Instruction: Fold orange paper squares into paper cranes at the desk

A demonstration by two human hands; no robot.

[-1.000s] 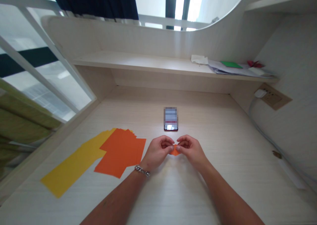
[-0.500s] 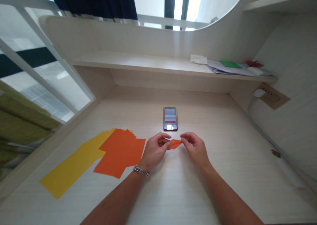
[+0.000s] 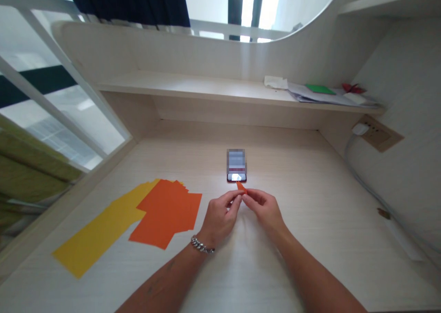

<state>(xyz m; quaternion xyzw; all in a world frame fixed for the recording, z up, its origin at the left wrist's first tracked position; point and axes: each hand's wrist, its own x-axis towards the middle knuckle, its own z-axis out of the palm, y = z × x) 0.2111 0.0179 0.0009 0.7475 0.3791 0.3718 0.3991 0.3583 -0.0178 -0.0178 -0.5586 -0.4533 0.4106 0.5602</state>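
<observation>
A small folded piece of orange paper (image 3: 240,187) is pinched between both hands, its pointed end sticking up towards the phone. My left hand (image 3: 223,213) grips it from the left with thumb and forefinger, and the fingers cover much of its lower part. From the right, my right hand (image 3: 263,206) pinches the same paper, the two sets of fingertips almost touching. Just beyond the fingers lies a phone (image 3: 236,166) with its screen lit. Flat orange sheets (image 3: 168,212) are spread left of my left hand, partly over yellow sheets (image 3: 93,235).
Above the desk (image 3: 193,143) runs a shelf (image 3: 179,85) with papers (image 3: 303,94), a green square (image 3: 320,89) and a red folded paper piece (image 3: 353,88). A grey cable (image 3: 358,177) hangs from the wall socket (image 3: 381,133) on the right.
Both hands have come closer together. The folded orange paper has turned from lying sideways to pointing upward, and less of it shows. The sheets and phone stay put.
</observation>
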